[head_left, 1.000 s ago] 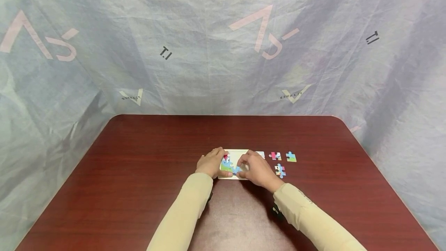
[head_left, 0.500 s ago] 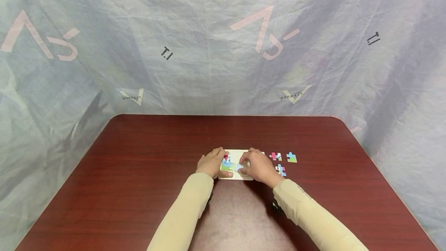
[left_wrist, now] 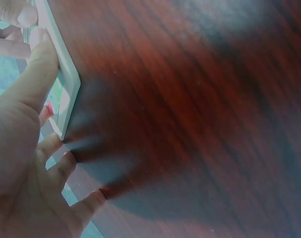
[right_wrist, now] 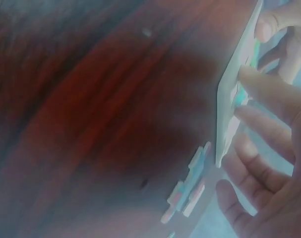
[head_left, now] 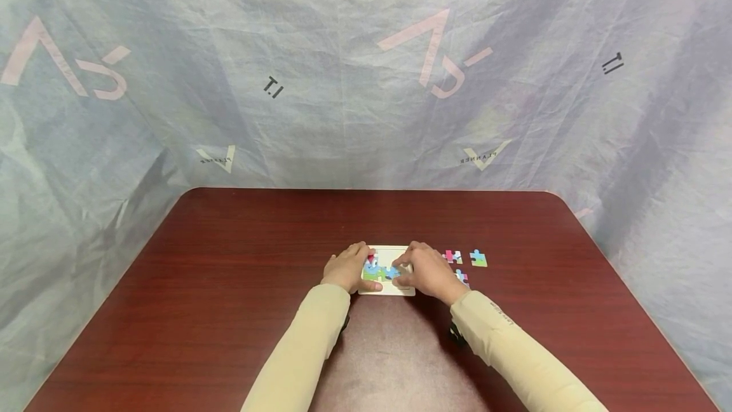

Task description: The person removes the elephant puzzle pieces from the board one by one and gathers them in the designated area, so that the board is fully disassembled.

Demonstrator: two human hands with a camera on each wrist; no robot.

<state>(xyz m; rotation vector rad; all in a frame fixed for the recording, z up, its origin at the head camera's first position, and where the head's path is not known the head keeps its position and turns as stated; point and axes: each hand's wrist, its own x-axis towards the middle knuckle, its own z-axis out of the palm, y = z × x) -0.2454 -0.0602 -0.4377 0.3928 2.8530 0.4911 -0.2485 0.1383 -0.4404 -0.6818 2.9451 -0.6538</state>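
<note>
A pale puzzle tray lies on the table with some joined pieces in it, showing a blue cartoon figure on green. My left hand rests at the tray's left end, thumb on the front border. In the left wrist view its other fingers spread out beside the tray corner. My right hand holds a blue puzzle piece between thumb and index finger, low in the tray against the joined pieces. In the right wrist view the remaining fingers reach past the tray's end. The hand covers the tray's right part.
Right of the tray lie several loose pieces: a pink and white piece, a blue and green piece, and another piece partly hidden by the right hand. The dark red table ends at a grey cloth backdrop.
The blue piece in my right hand has come down beside the joined pieces, and its picture shows more fully. The right hand shifted slightly right; the left hand has stayed in place.
</note>
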